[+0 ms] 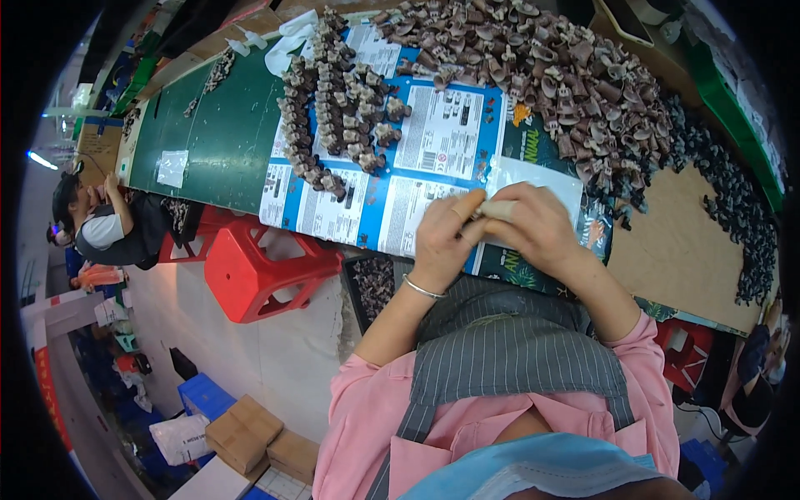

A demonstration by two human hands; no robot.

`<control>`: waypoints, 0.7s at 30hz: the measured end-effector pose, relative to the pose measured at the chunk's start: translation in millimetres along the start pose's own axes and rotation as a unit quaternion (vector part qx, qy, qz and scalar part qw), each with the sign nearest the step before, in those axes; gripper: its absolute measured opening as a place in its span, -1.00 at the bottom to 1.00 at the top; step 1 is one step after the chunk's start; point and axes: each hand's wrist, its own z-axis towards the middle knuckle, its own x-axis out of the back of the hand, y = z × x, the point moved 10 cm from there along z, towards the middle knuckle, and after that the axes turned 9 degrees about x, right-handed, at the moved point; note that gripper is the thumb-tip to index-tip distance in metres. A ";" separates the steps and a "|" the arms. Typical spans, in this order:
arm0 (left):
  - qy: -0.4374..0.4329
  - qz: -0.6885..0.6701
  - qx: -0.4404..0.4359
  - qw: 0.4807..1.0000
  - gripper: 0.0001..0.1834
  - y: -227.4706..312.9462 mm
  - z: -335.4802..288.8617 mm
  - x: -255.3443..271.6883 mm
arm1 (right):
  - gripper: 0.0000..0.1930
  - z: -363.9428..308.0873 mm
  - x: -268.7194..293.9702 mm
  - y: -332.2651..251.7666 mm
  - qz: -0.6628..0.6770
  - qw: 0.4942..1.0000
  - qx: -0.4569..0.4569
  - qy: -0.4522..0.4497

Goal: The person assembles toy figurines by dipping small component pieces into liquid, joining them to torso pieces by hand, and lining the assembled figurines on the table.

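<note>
My left hand (442,240) and my right hand (540,227) meet over the near edge of the table, fingertips pinched together. Whatever sits between them is too small and covered to make out. Pale finger covers wrap some of the fingertips. Under the hands lie printed blue-and-white card sheets (435,133) and a white sheet (546,177). Beyond them spreads a large heap of small brown hollow plastic pieces (550,83). To the left of the heap, small brown-and-grey figures (329,108) stand close together in several rows.
Dark small pieces (737,208) lie along the right side of a brown board (675,242). A white cloth glove (290,42) rests at the back left. Beside the table are a red stool (242,271), a dark tray (373,287) of pieces and cardboard boxes (243,433). Another person (104,212) sits far left.
</note>
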 end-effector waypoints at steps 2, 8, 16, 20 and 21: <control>0.027 -0.004 0.051 0.998 -0.55 -11.5 -3.5 16.9 | -0.75 -20.0 28.0 6.9 -0.037 0.997 -0.054 0.035; 0.142 0.092 0.167 0.971 -0.43 -60.6 7.1 78.9 | -0.74 -132.7 121.3 69.8 -0.157 0.955 -0.205 0.147; 0.189 0.176 0.120 0.959 -0.27 -62.2 22.3 90.5 | -0.64 -171.2 126.4 102.2 -0.243 0.913 -0.310 0.105; 0.201 0.225 0.053 0.952 -0.26 -36.3 11.2 93.5 | -0.68 -163.5 130.0 100.2 -0.230 0.920 -0.295 0.117; 0.205 0.248 0.044 0.946 -0.26 -30.1 10.2 91.7 | -0.69 -163.1 128.7 100.6 -0.206 0.929 -0.287 0.114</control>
